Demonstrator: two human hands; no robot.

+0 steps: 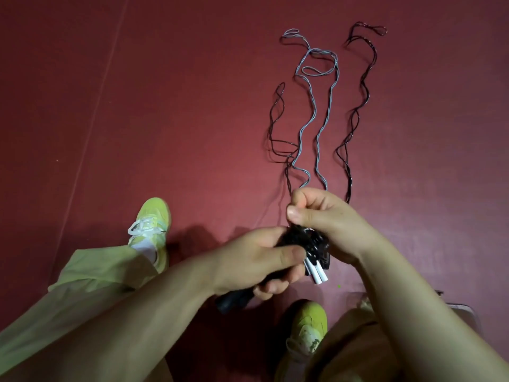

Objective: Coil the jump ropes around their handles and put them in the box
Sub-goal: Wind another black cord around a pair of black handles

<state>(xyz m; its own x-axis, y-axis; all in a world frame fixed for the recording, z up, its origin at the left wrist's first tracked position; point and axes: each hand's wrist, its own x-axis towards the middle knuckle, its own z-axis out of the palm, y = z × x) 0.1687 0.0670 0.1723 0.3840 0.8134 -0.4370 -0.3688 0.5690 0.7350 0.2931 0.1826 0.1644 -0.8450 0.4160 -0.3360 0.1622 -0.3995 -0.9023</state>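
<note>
My left hand (264, 257) grips a bundle of jump rope handles (316, 271), black ones with white tips showing between my hands. A black handle end (234, 300) sticks out below my left palm. My right hand (325, 216) pinches cord just above the handles, where black cord (305, 239) is wound around them. From my right fingers several cords trail away over the floor: a grey-blue rope (316, 111) in the middle, a black rope (278, 125) on its left and another black rope (358, 111) on its right.
I crouch on a dark red floor (165, 106). My yellow-green shoes (153, 230) (308, 326) and light trousers (82, 285) sit below the hands. A pale box corner (462, 310) shows at the right, behind my right forearm.
</note>
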